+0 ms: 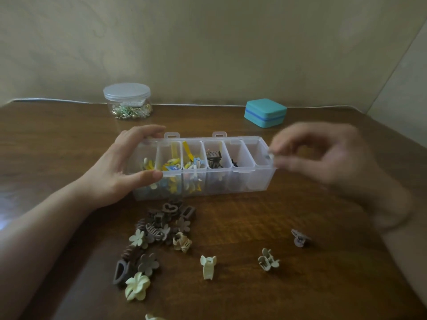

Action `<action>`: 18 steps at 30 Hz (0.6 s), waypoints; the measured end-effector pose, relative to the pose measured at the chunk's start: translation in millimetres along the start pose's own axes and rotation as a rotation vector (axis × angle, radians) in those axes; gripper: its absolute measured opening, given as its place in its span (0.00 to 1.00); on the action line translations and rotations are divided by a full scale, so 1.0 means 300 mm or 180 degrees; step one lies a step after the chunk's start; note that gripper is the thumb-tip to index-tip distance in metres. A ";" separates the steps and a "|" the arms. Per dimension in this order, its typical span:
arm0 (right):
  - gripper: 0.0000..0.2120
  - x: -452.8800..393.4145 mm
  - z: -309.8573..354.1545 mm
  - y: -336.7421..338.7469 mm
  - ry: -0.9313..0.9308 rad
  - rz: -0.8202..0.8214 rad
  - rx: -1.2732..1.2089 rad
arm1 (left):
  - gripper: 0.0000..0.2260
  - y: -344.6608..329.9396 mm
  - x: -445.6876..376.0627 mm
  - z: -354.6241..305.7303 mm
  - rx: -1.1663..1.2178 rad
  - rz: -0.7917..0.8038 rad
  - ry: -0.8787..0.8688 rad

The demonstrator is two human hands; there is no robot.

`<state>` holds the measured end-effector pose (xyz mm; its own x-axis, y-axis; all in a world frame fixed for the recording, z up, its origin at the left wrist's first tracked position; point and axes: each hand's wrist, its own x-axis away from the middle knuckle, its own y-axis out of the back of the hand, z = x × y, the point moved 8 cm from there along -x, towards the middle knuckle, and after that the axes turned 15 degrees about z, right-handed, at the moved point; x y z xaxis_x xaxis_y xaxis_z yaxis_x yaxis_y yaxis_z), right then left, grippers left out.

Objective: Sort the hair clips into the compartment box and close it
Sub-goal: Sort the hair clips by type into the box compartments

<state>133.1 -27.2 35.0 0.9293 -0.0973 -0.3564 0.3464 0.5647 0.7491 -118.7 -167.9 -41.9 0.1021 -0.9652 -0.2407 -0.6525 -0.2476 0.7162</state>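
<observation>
1. At the near edge of the worktop [265,218], a pale clip [152,317] is peeking into view, mostly cut off.
2. Just beyond it, three clips are lying apart: a cream clip [208,266] in the middle, a sage clip [267,260] to its right, and a mauve clip [300,237] farther right.
3. To the left, a pile [157,236] of brown, grey and cream clips is spreading from a yellow flower clip [137,285] up to the near wall of the box [231,183].
4. The clear box is sitting open at mid worktop, with six compartments in a row; the left three are holding yellow and blue clips, the fourth dark brown ones, the fifth a few dark pieces, and the rightmost is looking bare.
5. The left hand [120,172] is gripping the box's left end, thumb on the near wall and fingers curled over the far rim.
6. The right hand [323,155], blurred, is hovering at the box's right end, thumb and forefinger pinching a small pale thing [269,155] over the rim; what it is, I cannot tell.
7. At the far edge, a lidded jar [127,101] is standing left and a teal case [265,113] right.
</observation>
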 end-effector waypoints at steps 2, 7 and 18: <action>0.05 -0.073 -0.055 -0.004 -0.0265 -0.0281 -0.0050 | 0.35 -0.002 0.000 -0.001 0.0018 0.0022 0.0008; 0.05 -0.083 -0.145 -0.065 -0.0686 -0.0333 0.0324 | 0.36 -0.005 0.000 0.005 0.0026 0.0031 0.0034; 0.16 0.147 -0.155 -0.176 -0.1831 0.3174 0.0071 | 0.35 -0.007 -0.008 0.007 0.0132 -0.0020 -0.0040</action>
<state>149.7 -23.2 -46.3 0.7105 0.0216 0.7034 -0.5786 0.5868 0.5664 -119.3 -165.0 -44.3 0.0971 -0.9624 -0.2537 -0.6825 -0.2499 0.6869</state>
